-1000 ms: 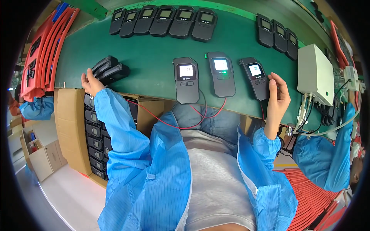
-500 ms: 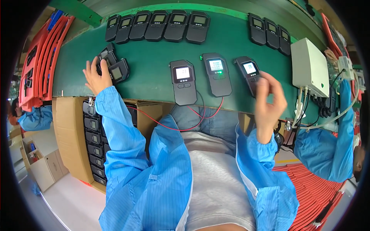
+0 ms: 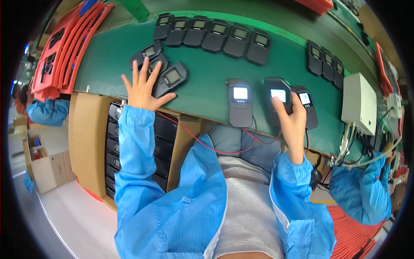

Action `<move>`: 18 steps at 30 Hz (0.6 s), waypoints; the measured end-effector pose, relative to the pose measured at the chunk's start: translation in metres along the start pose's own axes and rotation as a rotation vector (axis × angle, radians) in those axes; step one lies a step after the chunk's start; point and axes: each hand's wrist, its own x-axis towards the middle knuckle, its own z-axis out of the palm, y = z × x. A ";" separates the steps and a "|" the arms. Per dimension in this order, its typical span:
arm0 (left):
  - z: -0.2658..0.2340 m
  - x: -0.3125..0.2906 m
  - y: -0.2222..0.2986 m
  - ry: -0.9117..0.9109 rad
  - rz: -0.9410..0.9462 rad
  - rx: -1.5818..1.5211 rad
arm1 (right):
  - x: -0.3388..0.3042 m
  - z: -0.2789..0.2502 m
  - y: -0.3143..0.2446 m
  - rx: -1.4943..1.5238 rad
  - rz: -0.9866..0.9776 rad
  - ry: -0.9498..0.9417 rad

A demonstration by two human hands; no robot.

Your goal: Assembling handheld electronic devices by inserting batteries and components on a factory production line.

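Note:
My left hand (image 3: 146, 93) is open, its fingers spread over a loose group of black handheld meters; its thumb lies by the nearest meter (image 3: 173, 78), whose screen is unlit. Parts of the others are hidden under my fingers. In my right hand (image 3: 294, 131) is a black handheld meter (image 3: 276, 83) with a bright screen, my thumb on its face and my fingers round its right edge. Partly behind that hand lies another lit meter (image 3: 309, 113). Between my hands a lit meter (image 3: 240, 105) rests on the green table, with red and black wires at its lower end.
A row of dark meters (image 3: 214, 36) lines the table's back, with a smaller group (image 3: 325, 64) at right. A white box (image 3: 359, 103) with cables stands at the right edge. Red trays (image 3: 71, 52) are stacked at left. A carton (image 3: 88, 142) of meters sits below. Another person's blue sleeve (image 3: 358, 190) shows at right.
My right hand has moved left from the right-hand meter and closed on the middle one. My left hand has spread its fingers over the group. The whole view has shifted and tilted.

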 end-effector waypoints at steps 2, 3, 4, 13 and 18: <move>0.000 0.013 -0.010 -0.070 0.085 -0.003 | -0.005 0.004 -0.001 0.089 0.067 0.015; -0.002 0.012 -0.014 -0.062 0.080 0.001 | -0.007 0.011 -0.002 0.223 0.046 0.110; 0.000 0.013 -0.017 -0.084 0.068 -0.047 | -0.008 0.016 -0.004 0.355 0.027 0.213; 0.038 0.004 0.037 0.045 -0.262 -0.129 | -0.002 -0.004 -0.014 0.415 0.037 0.312; 0.032 0.011 0.081 0.140 -0.355 -0.116 | 0.020 -0.018 -0.025 0.508 0.079 0.103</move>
